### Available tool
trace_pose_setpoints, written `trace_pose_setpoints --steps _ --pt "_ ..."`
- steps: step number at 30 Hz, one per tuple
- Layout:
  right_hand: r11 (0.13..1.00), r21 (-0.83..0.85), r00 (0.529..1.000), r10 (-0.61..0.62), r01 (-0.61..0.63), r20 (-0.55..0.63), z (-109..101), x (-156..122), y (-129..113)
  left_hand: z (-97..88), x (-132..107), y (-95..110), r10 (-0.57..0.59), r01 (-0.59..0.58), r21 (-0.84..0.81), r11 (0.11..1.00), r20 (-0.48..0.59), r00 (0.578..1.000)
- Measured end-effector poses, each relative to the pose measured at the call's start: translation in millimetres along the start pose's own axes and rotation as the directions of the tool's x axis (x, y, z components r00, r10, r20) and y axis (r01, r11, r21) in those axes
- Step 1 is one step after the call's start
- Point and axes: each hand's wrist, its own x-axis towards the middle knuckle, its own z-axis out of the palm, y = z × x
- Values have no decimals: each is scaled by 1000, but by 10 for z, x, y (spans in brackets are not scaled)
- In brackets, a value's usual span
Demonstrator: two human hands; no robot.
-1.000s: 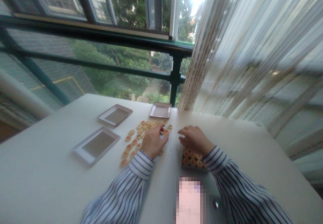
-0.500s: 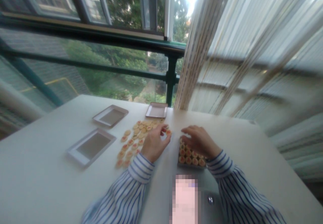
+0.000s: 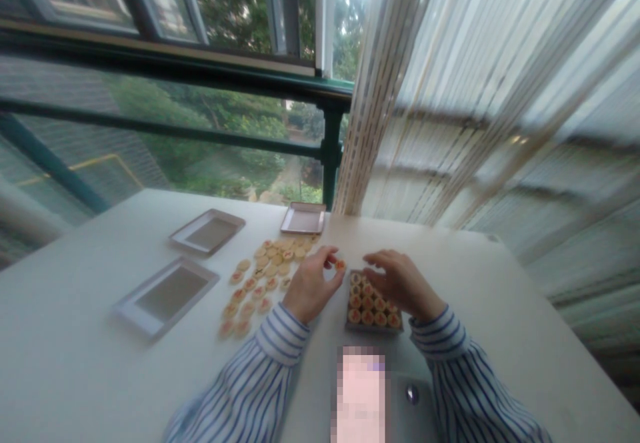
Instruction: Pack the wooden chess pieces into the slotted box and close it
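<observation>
I've got the left hand [image 3: 310, 282] pinched shut around one pale round piece [image 3: 341, 266], red-marked, at that hand's two o'clock. At its three o'clock the right hand [image 3: 405, 283], its grip loosely open, hangs over the upper part of the packed tray [image 3: 375, 328] (I can't tell from here whether it touches the rows of discs [image 3: 367, 318] inside). Toward the left hand's nine o'clock, loose pieces [image 3: 259, 291] lie spread on the white surface [image 3: 75, 336]; a small shallow tray [image 3: 303, 218] sits at twelve.
</observation>
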Motion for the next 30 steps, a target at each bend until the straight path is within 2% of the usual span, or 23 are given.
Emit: trace_pose_setpoints --steps 10,15,23,30 --pt "997 79 999 13 -9 -48 15 2 35 64 92 36 99 -101 21 995 63 993" --pt "992 129 998 9 -2 -55 86 13 69 134 121 40 131 -132 9 991 97 987" --pt "967 253 999 43 -41 -4 155 40 80 224 143 46 189 -190 -6 982 123 974" --pt "895 442 998 38 -56 50 226 48 116 248 131 -26 200 -201 -8 980 151 968"
